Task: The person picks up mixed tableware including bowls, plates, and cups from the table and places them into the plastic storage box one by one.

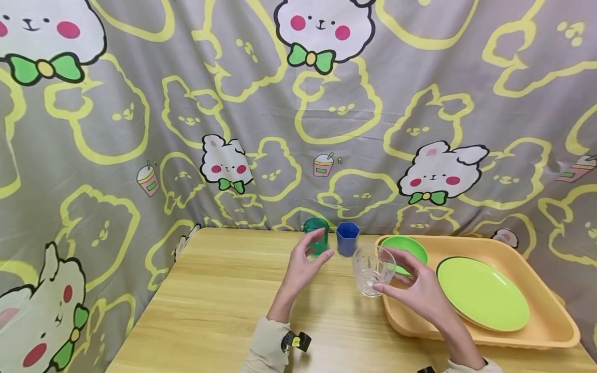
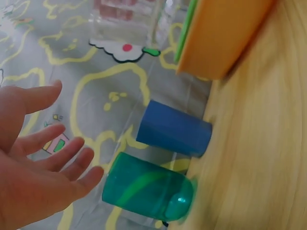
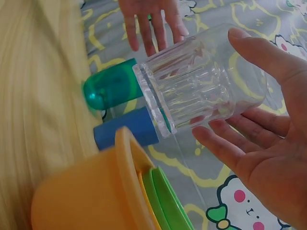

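My right hand (image 1: 417,285) holds a clear ribbed cup (image 3: 196,81) off the table, thumb on one side and fingers on the other. The cup overlaps the left edge of the orange tray in the head view. My left hand (image 1: 303,264) is raised with fingers spread and nothing in its grasp. Just behind it, partly covered by the fingers, a translucent green cup (image 2: 146,189) stands on the table. A blue six-sided cup (image 1: 347,239) stands upright to the right of the green one.
An orange tray (image 1: 555,316) sits on the right of the wooden table (image 1: 210,295). Inside are a green bowl (image 1: 406,246) and a flat lime-green plate (image 1: 482,295). A patterned curtain (image 1: 280,119) hangs behind the table and along its left side.
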